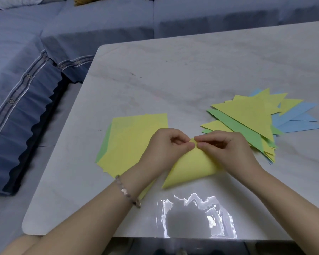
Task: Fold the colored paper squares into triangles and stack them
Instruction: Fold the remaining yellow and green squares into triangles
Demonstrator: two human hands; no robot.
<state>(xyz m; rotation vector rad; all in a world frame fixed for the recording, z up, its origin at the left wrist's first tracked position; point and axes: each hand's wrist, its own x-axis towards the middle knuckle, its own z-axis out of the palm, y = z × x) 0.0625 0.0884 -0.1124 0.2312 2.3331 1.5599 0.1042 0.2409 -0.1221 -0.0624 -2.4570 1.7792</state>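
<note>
Fingertips (201, 139) of both hands meet at one spot. My left hand (166, 144) and right hand (226, 147) each pinch thumb to forefinger on the upper corner of the yellow sheet (191, 167), other fingers curled in. Sheet lies on the table (173, 70) just in front of me, doubled over. Its lower fold is rounded, not yet creased.

Step in hand, as I judge it: matching the two opposite corners before creasing. Next move calls for one hand to pin the matched corners flat while the other runs along the soft fold to sharpen it. A slip at the corner would likely skew the triangle.

Unfolded squares (133, 137) lie to the left, yellow on top, a green edge (103, 148) showing beneath; my left wrist crosses them. Folded triangles (247, 115) sit to the right, loosely fanned, yellow and green over blue. Task looks well along, not finished.

Surface: pale marbled top, glossy, with a strong glare patch (191, 214) near the front edge. Room: blue-covered sofa (44, 52) along the far and left sides. Beaded bracelet (126, 191) on the left wrist.
</note>
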